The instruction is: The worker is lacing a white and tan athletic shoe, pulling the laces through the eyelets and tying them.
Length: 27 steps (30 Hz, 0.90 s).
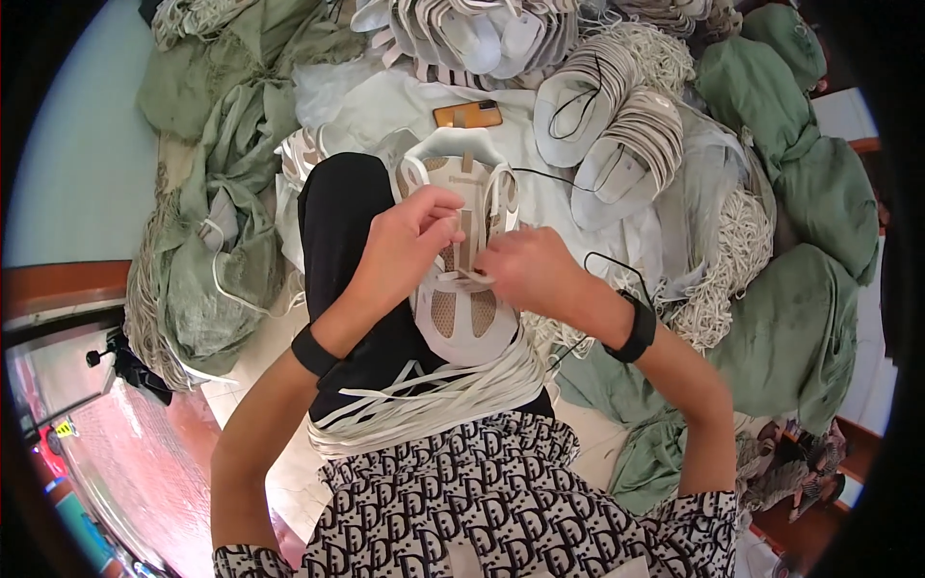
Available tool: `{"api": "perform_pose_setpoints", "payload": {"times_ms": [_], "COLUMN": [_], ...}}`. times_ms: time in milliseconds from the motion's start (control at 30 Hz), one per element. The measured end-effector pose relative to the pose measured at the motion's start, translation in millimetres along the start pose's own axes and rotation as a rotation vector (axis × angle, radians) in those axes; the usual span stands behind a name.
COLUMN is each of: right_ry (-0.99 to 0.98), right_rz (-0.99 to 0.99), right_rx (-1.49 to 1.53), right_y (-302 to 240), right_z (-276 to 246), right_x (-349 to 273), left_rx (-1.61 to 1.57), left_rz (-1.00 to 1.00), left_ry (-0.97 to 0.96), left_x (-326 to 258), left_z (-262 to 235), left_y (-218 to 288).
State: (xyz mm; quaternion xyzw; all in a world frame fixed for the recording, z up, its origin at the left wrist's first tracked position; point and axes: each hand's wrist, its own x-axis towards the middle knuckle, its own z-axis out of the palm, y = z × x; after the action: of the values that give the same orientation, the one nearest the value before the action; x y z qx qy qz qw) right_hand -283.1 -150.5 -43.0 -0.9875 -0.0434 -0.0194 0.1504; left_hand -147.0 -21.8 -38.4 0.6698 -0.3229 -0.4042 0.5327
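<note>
A thick bundle of flat white laces [434, 400] drapes over the lap. Above it, a pale shoe upper [462, 289] with tan mesh panels rests on the black-clad knee. The left hand [409, 246] pinches a lace strip; the right hand [525, 270] grips the lace at the eyelets. Beyond lie an orange phone [467, 115] and stacked curved white uppers [617, 135].

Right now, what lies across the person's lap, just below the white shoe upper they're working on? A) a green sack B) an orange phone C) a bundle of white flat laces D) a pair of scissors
C: a bundle of white flat laces drapes over the lap right under the shoe upper, which both hands are lacing; the orange phone lies beyond the upper.
</note>
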Motion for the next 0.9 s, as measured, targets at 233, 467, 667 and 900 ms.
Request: {"api": "perform_pose_setpoints", "payload": {"times_ms": [233,467,667,900], "right_ry": [0.142,0.322,0.605,0.310], "right_rz": [-0.255,-0.323,-0.240,0.531], "right_rx": [-0.230,-0.194,0.033,0.880], "right_y": [-10.5,-19.6,-13.5,7.7], "right_z": [10.1,1.8,-18.4,-2.0], "right_x": [3.4,18.6,32.1,-32.4], "left_rx": [0.182,0.200,0.293,0.936], "left_rz": [0.062,0.086,0.316,0.575], "left_ry": [0.062,0.025,0.001,-0.039], "left_x": [-25.5,-13.2,-18.8,-24.1], "left_z": [6.1,-0.4,2.4,26.9], "left_y": [-5.4,-12.5,-10.3,-1.5]}}
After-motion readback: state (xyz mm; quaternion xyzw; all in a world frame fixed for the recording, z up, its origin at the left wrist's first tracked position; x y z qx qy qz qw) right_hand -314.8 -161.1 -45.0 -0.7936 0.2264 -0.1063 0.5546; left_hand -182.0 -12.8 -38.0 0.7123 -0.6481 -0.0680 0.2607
